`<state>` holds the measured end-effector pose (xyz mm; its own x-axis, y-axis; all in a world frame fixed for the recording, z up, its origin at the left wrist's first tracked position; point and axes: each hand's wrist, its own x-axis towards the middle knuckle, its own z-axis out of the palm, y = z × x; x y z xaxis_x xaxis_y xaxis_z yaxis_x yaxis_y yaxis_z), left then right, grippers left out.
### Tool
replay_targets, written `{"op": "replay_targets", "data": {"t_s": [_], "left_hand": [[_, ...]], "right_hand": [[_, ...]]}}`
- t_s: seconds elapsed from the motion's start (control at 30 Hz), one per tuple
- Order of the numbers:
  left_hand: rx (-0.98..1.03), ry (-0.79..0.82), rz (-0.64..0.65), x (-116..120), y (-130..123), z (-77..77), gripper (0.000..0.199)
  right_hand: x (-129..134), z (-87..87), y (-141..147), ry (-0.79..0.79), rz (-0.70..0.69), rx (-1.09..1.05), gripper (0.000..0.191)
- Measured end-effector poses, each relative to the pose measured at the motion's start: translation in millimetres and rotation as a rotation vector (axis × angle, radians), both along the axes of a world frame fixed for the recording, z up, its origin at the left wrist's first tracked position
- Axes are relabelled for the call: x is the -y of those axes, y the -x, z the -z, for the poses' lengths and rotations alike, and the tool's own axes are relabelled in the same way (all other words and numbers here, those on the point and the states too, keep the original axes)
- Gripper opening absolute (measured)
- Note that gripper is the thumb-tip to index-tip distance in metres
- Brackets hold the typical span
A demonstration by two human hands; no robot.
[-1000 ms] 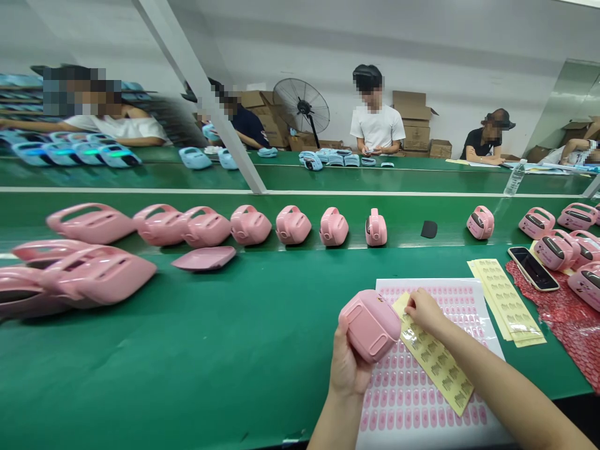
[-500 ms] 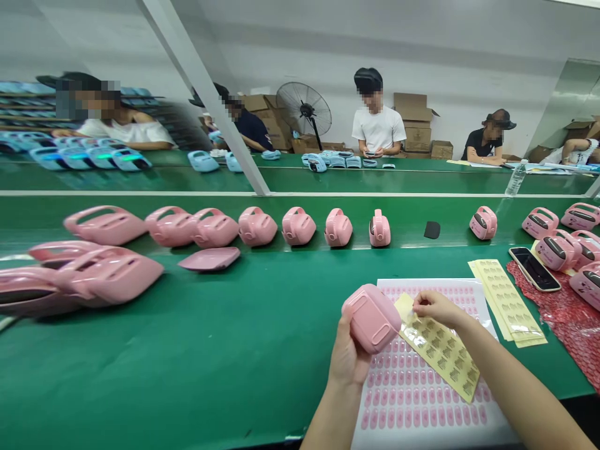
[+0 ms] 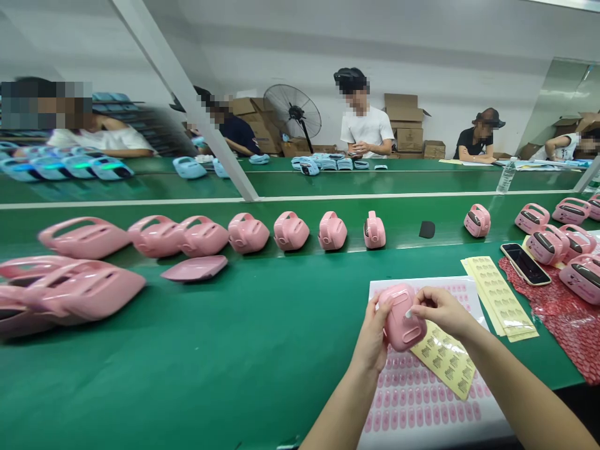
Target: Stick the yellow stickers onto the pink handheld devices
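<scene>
My left hand (image 3: 375, 334) is wrapped round a pink plastic case (image 3: 402, 322), its flat face with two oblong outlines turned up toward me. Over the right part of that face, my right hand (image 3: 434, 309) pinches a small pale sticker (image 3: 409, 313) between thumb and finger. Beneath both hands lies a yellow sheet of printed labels (image 3: 447, 359), slanted across a white sheet of pink oval stickers (image 3: 425, 412).
Pink cases (image 3: 248, 233) stand in a row along the bench (image 3: 187, 350). To the right are more yellow sheets (image 3: 501, 300), a phone (image 3: 525, 264) and red bubble wrap (image 3: 567, 325). Several people sit across, near a bottle (image 3: 506, 176) and blue cases (image 3: 190, 167).
The pink case has moved right with my left hand and turned more upright. My right hand has gone from the yellow sheet's upper end to the case's face. The view has shifted slightly right.
</scene>
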<state>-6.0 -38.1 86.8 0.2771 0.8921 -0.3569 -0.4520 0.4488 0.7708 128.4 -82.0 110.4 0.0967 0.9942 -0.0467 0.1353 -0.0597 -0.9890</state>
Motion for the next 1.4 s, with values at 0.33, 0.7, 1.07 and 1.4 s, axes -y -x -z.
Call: {"op": "replay_targets", "data": {"t_s": [0.33, 0.7, 1.07, 1.4], "left_hand": [[-0.013, -0.008, 0.022, 0.1, 1.0, 0.5, 0.043], [0.002, -0.026, 0.016, -1.6, 1.2, 3.9, 0.039], [0.017, -0.025, 0.011, -2.0, 1.9, 3.7, 0.039], [0.015, -0.027, -0.008, -0.8, 1.1, 1.4, 0.035]], "right_hand": [[-4.5, 0.7, -4.9, 0.029, -0.07, 0.032, 0.011], [-4.6, 5.3, -0.5, 0.002, -0.032, 0.102, 0.01], [-4.7, 7.4, -0.3, -0.015, -0.044, 0.093, 0.01], [-2.1, 8.8, 9.4, -0.103, 0.098, 0.301, 0.012]]}}
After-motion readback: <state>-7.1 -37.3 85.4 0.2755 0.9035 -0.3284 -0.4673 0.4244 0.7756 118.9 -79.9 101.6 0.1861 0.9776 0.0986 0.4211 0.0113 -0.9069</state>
